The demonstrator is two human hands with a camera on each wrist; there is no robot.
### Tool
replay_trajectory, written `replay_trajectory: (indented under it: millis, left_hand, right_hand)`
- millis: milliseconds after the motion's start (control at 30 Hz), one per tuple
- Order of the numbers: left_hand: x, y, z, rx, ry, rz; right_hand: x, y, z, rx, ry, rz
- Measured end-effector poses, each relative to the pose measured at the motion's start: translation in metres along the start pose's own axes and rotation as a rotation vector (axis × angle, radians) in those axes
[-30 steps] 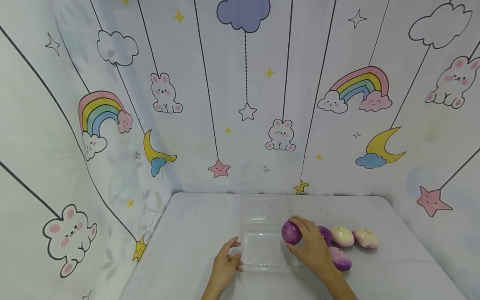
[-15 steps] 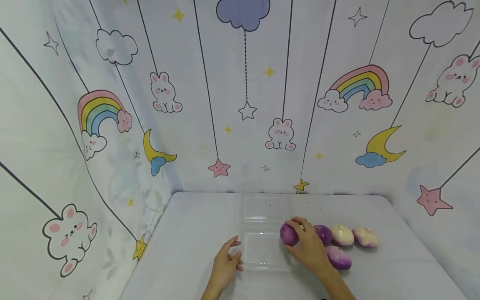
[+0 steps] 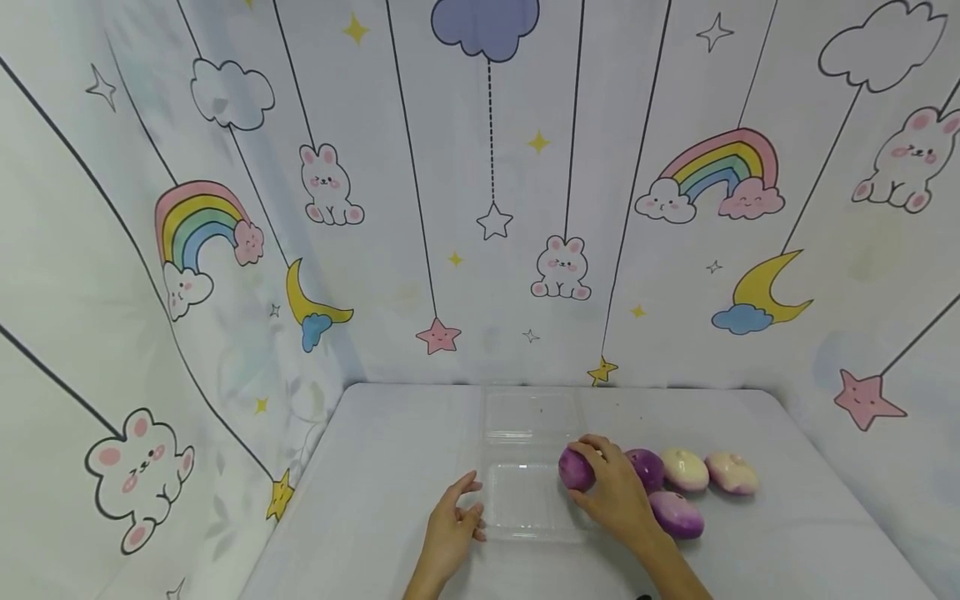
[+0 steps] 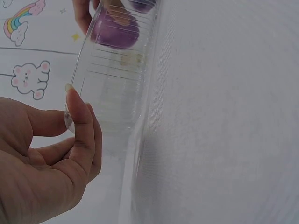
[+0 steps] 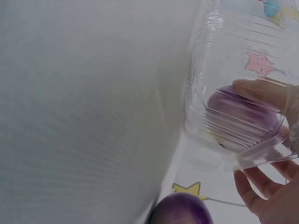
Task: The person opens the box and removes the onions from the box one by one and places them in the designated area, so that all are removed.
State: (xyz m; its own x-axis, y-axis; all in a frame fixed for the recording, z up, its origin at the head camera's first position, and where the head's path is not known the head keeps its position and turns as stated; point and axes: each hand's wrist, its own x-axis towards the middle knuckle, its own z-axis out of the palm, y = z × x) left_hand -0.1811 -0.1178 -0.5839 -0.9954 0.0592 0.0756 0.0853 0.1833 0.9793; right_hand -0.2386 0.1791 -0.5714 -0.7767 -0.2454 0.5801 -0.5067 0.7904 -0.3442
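Observation:
My right hand [image 3: 617,496] grips a purple onion [image 3: 576,467] by its sides, at the right part of a clear plastic box [image 3: 517,533]. In the right wrist view this onion [image 5: 243,114] shows through the box's ribbed wall, with the thumb over it. My left hand [image 3: 448,529] is at the box's left side. The left wrist view shows the left thumb and fingers [image 4: 83,126] pinching the thin rim of the box [image 4: 112,93]. Right of my right hand lie another purple onion [image 3: 647,471] and a purple-and-white onion [image 3: 677,515].
Two pale onions [image 3: 684,471] lie farther right on the white-covered table [image 3: 390,450]. The box's open lid [image 3: 531,415] lies flat behind its base. A printed cloth [image 3: 495,317] with bunnies, stars and rainbows hangs behind the table and along its left side.
My right hand has moved slightly left and down with the purple onion over the box. The left hand keeps its place at the box's left rim.

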Motion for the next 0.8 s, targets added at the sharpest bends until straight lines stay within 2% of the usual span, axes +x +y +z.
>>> replay_trajectory:
  millis: [367,800]
  left_hand:
    - [0.0001,0.0009,0.0008,0.019,0.005,-0.018]
    - [0.0002,0.0013,0.0008,0.034,0.014,-0.022]
  right_hand:
    - [0.0022,0.0041,0.0027,-0.019,-0.020,-0.005]
    - [0.0034,0.0072,0.0071,-0.068,-0.100,-0.008]
